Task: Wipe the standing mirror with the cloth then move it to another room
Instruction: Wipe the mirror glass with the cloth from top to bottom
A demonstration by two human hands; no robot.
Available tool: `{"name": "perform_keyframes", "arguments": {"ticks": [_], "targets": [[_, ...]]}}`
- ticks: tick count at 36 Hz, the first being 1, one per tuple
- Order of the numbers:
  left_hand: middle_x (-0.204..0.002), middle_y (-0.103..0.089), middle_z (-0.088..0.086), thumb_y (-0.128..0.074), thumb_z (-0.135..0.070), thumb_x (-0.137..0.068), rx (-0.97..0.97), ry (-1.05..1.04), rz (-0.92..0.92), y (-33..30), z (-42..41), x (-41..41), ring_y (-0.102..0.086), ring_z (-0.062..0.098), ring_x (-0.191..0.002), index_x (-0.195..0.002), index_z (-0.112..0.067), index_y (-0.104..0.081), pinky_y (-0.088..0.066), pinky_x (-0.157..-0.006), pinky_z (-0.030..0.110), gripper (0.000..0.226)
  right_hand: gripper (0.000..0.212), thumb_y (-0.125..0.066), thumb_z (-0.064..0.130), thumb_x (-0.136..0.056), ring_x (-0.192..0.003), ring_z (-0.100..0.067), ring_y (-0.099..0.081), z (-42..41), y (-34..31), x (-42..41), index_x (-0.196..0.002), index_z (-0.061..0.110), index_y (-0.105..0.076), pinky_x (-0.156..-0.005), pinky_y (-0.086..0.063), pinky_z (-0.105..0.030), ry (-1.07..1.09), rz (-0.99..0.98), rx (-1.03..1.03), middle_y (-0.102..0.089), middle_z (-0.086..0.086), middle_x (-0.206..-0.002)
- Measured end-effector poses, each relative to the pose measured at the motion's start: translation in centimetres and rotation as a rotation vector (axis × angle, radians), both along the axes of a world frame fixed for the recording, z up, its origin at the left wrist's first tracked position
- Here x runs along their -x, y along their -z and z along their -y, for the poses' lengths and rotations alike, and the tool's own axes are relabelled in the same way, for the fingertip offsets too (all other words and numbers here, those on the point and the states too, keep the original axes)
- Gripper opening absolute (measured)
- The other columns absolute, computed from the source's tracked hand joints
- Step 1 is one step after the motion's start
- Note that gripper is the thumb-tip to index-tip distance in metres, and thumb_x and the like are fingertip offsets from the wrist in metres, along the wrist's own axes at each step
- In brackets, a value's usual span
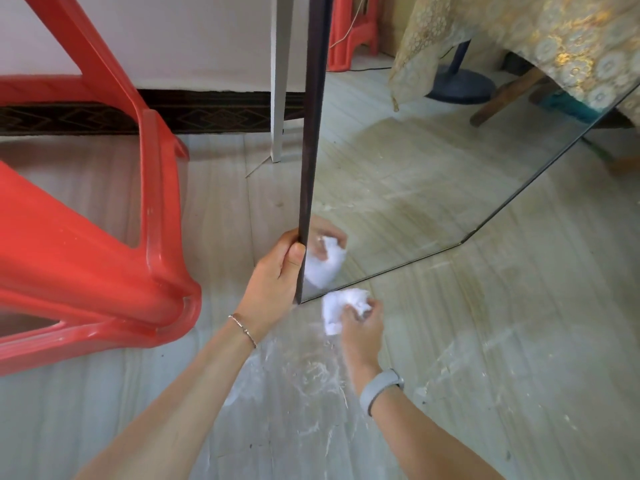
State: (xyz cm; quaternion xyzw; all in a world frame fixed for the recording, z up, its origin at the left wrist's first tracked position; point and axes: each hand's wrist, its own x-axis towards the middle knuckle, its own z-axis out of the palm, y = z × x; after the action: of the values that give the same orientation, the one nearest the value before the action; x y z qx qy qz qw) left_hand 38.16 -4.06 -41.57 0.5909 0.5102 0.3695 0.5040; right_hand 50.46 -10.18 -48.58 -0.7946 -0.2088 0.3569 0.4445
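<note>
The standing mirror (415, 174) rests on the floor with its dark frame edge running down the middle of the view. My left hand (277, 271) grips that frame edge near the bottom left corner, thumb on the front. A crumpled white cloth (341, 304) is held in my right hand (362, 327), just in front of the mirror's bottom edge and not clearly touching the glass. The glass reflects the cloth, my hand and the floor. A white support leg (280, 98) stands behind the frame.
A red plastic chair (104, 237) lies tipped at the left, close to the mirror. Behind are a red stool (353, 32), a dark fan base (460, 84) and a table under a patterned cloth (554, 39). The floor (519, 341) has white smears.
</note>
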Motion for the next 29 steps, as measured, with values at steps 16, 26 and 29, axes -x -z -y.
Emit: {"name": "perform_keyframes", "arguments": {"ticks": [16, 26, 29], "targets": [[-0.142, -0.043, 0.007, -0.047, -0.03, -0.092, 0.425, 0.069, -0.405, -7.0, 0.8, 4.3, -0.043, 0.025, -0.128, -0.139, -0.023, -0.032, -0.034, -0.104, 0.033, 0.049, 0.014, -0.042, 0.005, -0.083, -0.06, -0.025, -0.048, 1.6, -12.2, 3.6, -0.07, 0.009, -0.044, -0.056, -0.038, -0.032, -0.305, -0.173, 0.299, -0.053, -0.008, -0.068], [-0.129, -0.05, 0.008, -0.038, -0.025, -0.087, 0.219, 0.108, -0.678, -25.0, 2.2, 12.7, -0.046, 0.028, -0.121, -0.13, -0.017, -0.043, -0.038, -0.101, 0.039, 0.044, 0.017, -0.048, 0.014, -0.084, -0.08, -0.017, -0.052, -0.7, -32.7, 10.5, -0.1, 0.014, -0.046, -0.06, -0.039, -0.023, -0.564, 0.044, 0.387, -0.054, 0.002, -0.085], [-0.109, -0.063, 0.007, -0.037, -0.026, -0.08, -0.065, -0.024, -0.665, -32.0, 1.4, 16.6, -0.058, 0.03, -0.1, -0.11, -0.015, -0.058, -0.048, -0.086, 0.038, 0.038, 0.023, -0.044, 0.011, -0.087, -0.085, -0.02, -0.053, -3.0, -38.6, 14.2, -0.111, 0.014, -0.044, -0.071, -0.041, -0.03, -0.599, 0.115, 0.299, -0.053, 0.005, -0.088]]}}
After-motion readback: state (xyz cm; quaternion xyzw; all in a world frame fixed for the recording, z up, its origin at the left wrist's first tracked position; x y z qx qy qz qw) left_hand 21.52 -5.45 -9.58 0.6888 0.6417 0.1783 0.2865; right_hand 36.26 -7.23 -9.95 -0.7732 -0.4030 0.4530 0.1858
